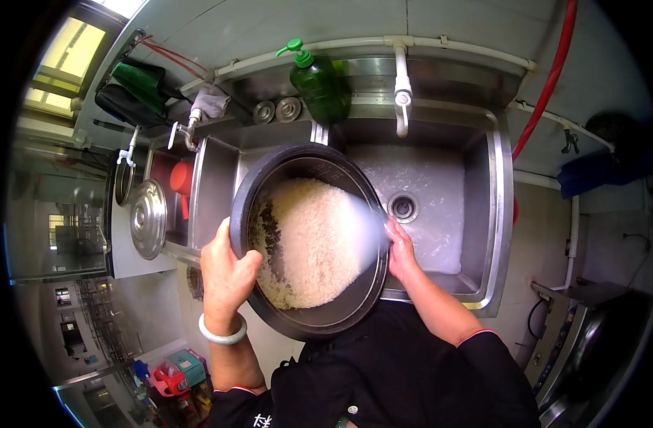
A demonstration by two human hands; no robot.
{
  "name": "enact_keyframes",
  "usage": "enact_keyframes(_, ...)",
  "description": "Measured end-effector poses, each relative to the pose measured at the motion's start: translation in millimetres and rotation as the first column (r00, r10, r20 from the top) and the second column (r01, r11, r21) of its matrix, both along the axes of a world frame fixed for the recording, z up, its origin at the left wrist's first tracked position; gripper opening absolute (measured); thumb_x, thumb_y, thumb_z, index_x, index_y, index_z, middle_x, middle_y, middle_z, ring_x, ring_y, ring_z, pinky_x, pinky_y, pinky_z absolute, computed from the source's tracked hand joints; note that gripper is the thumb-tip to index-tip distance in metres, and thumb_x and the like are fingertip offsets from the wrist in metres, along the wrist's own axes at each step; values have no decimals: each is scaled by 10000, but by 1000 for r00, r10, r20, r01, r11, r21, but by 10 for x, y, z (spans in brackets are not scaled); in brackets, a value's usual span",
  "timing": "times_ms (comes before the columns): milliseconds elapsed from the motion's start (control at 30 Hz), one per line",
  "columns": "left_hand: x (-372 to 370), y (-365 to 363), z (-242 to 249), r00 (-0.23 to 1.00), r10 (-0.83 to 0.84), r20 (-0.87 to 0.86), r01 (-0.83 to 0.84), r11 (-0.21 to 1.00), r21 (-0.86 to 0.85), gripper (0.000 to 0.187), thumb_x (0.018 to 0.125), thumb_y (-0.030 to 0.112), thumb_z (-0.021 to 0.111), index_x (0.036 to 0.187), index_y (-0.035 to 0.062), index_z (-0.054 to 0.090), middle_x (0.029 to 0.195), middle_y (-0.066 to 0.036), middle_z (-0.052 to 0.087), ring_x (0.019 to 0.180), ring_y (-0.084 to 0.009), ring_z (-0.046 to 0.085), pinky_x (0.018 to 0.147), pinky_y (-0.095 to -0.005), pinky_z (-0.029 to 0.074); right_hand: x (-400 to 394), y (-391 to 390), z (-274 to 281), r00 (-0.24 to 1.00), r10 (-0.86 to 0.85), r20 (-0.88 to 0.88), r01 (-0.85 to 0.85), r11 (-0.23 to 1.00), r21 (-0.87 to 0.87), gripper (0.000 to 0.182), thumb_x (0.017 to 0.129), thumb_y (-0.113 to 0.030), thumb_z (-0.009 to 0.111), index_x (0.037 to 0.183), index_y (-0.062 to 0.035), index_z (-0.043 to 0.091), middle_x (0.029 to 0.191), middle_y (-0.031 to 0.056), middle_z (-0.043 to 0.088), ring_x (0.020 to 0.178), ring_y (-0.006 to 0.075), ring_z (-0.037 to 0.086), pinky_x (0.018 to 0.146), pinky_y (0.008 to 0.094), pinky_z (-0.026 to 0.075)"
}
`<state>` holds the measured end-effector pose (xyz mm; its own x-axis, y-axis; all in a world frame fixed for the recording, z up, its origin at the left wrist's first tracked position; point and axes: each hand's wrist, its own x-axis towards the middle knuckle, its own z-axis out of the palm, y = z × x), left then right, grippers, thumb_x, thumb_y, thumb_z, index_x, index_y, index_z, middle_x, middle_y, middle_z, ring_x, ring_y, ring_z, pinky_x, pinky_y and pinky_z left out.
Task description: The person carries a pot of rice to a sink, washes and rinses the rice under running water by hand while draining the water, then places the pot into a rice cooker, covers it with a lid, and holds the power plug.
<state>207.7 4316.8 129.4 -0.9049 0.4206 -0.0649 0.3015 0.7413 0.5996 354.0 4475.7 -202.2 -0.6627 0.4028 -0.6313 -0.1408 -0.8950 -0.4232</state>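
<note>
Between my two hands is a large dark rice cooker pot, held tilted at the near edge of a steel sink. White rice covers most of its bottom, with dark grains along the left side. My left hand grips the left rim, thumb over the edge. On the opposite side my right hand is closed on the rim, its fingers partly hidden. A pale glare blurs the pot's right inner side.
A steel sink basin with a drain lies right, under a white tap. A green pump bottle stands behind. Leftward are a red scoop, a metal lid and another tap.
</note>
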Motion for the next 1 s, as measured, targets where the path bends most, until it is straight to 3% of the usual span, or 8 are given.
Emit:
enact_keyframes(500, 48, 74, 60, 999, -6, -35, 4, 998, -58, 391, 677, 13, 560, 1064, -27, 596, 750, -199, 653, 649, -284, 639, 690, -348, 509, -34, -36, -31, 1000, -5, -31, 4, 1000, -9, 469, 978, -238, 592, 1396, -54, 487, 1268, 84, 608, 1128, 213, 590, 989, 383, 487)
enact_keyframes(567, 53, 87, 56, 999, -12, -46, 9, 998, -56, 391, 676, 14, 560, 1063, -27, 596, 748, -202, 652, 650, -294, 642, 688, -351, 510, -34, -40, 3, 1000, -14, -25, 14, 1000, -19, 451, 974, -250, 607, 1353, -19, 523, 1230, 80, 628, 1091, 186, 604, 961, 341, 489)
enact_keyframes(733, 66, 122, 58, 998, -22, -65, 17, 997, -71, 393, 673, 15, 561, 1061, -27, 595, 739, -205, 649, 646, -314, 646, 680, -361, 511, -30, -29, 81, 1000, -11, -13, 11, 1000, -29, 451, 966, -262, 621, 1336, -17, 537, 1212, 81, 635, 1080, 188, 608, 949, 340, 495)
enact_keyframes(800, 67, 123, 23, 994, -36, -102, 33, 999, -37, 400, 659, 15, 512, 1046, -56, 590, 669, -79, 568, 584, -112, 467, 581, -257, 441, -28, -26, 82, 1000, -14, -14, 14, 999, -34, 451, 963, -268, 627, 1327, -16, 544, 1201, 82, 639, 1070, 189, 611, 941, 340, 499)
enact_keyframes(833, 71, 136, 38, 994, -37, -102, 33, 999, -37, 400, 659, 15, 512, 1046, -56, 590, 669, -79, 568, 584, -112, 467, 581, -257, 441, -26, -27, 72, 1000, -11, -16, 10, 999, -44, 451, 958, -280, 634, 1313, -15, 552, 1184, 83, 643, 1056, 190, 615, 931, 343, 504)
enact_keyframes(900, 80, 170, 84, 997, -20, -68, 14, 995, -96, 414, 666, 16, 564, 1075, -27, 598, 721, -202, 641, 632, -308, 639, 670, -363, 508, -22, -31, 42, 1000, -8, -17, 7, 999, -54, 451, 953, -292, 642, 1298, -14, 560, 1167, 83, 648, 1041, 191, 619, 922, 345, 508)
enact_keyframes(1000, 81, 187, 87, 998, -22, -62, 15, 994, -107, 422, 664, 17, 567, 1082, -26, 599, 724, -203, 642, 633, -310, 638, 672, -362, 509, -13, -33, -9, 1000, 18, -23, -19, 998, -60, 425, 966, -302, 616, 1306, -52, 565, 1140, 69, 654, 1003, 194, 630, 890, 361, 532)
